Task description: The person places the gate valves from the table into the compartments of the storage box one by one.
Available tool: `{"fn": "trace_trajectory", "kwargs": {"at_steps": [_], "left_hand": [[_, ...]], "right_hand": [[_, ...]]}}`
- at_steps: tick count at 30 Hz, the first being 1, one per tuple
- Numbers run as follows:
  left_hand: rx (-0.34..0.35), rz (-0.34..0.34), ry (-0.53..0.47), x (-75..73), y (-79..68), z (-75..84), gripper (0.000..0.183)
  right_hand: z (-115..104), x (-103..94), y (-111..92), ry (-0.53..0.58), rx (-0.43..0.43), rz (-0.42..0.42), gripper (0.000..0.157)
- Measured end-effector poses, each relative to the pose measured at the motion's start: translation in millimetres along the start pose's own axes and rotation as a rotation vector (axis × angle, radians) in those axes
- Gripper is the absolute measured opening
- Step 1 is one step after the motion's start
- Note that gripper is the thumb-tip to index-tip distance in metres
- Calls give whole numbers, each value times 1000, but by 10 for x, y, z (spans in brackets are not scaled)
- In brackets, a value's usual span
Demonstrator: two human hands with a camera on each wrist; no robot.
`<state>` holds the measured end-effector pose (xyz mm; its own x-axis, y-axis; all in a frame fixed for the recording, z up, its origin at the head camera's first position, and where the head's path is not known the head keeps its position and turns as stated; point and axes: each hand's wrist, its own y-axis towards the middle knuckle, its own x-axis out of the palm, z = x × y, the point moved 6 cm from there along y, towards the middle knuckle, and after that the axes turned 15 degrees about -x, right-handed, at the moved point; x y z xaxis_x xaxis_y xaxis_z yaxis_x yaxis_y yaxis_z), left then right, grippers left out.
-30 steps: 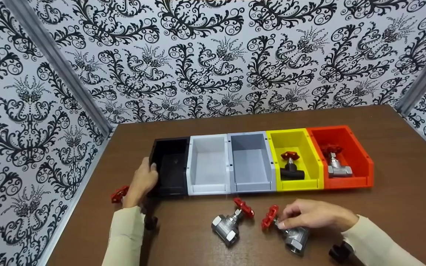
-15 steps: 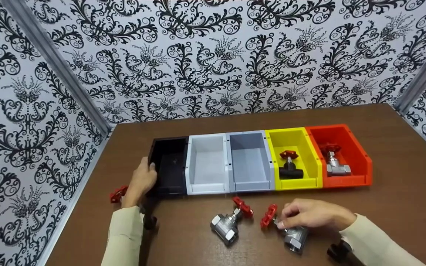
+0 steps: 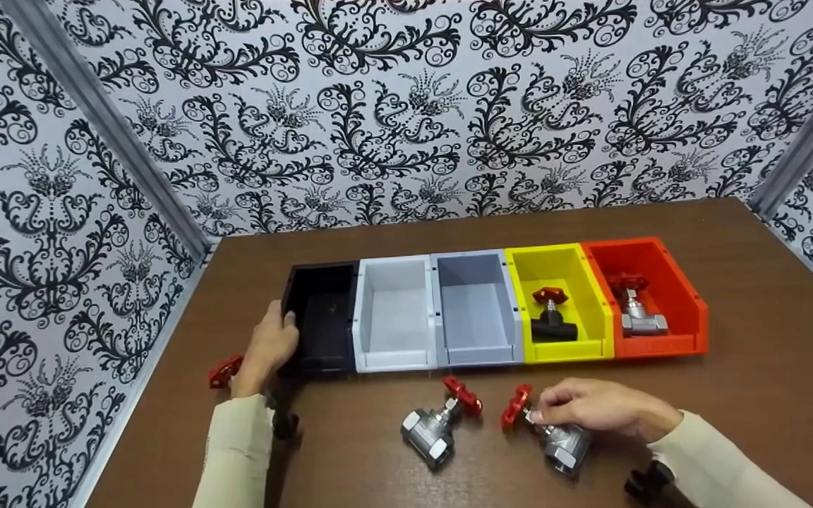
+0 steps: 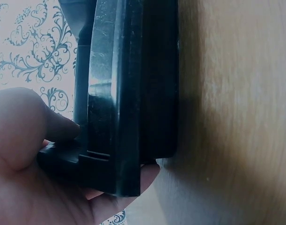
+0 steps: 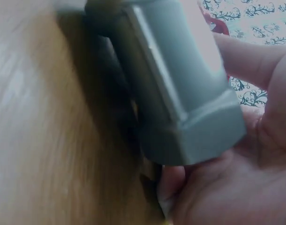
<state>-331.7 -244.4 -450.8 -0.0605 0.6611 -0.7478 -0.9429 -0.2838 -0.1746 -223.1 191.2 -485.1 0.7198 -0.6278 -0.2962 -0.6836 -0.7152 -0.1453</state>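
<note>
Watch the metal valve point(image 3: 567, 446) in your right hand point(image 3: 600, 406): your thumb and fingers pinch it at the narrow neck, so the thick body, probably the heavier end, could swing or twist the grip loose. It sits on the near side of the bin row, low over the table point(image 3: 357, 458); whether it touches the wood, you cannot tell from these views. A sideways sweep could knock its red handwheel point(image 3: 516, 406) into the second valve point(image 3: 429, 432), which lies near it. Your left hand point(image 3: 272, 342) grips the side wall of the black bin point(image 3: 325, 317), thumb over the rim; a hard pull there could drag the bins out of line, since they stand side by side

As for materials, the valve body looks like dull silver metal, a tee with faceted, hexagonal ends, while the handwheel is glossy red with a scalloped edge. The black bin appears to be smooth, hard plastic, scuffed and shiny along its lip, and the table shows a brown wood grain that looks fairly slick
</note>
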Motion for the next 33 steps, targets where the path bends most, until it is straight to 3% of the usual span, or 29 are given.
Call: {"fn": "trace_trajectory", "kwargs": {"at_steps": [7,15,21,29,33], "left_hand": [[-10,-15,-9,-9,-20,-6,35],[3,-15,-19,-18,-38,2,35],[-1,-13,-30,-13,-18,-1,35],[-4,-12,-20,-4,-28,-6,36],[-6,-20,-21,-6,-25,-3,37]], "right_hand": [[58,-47,-10,117,62,68,36],[43,-50,21,327,-14,63,39],[35,-17,46,277,-17,83,39],[-48,-78,32,147,-3,171,40],[-112,-95,29,148,13,201,43]]}}
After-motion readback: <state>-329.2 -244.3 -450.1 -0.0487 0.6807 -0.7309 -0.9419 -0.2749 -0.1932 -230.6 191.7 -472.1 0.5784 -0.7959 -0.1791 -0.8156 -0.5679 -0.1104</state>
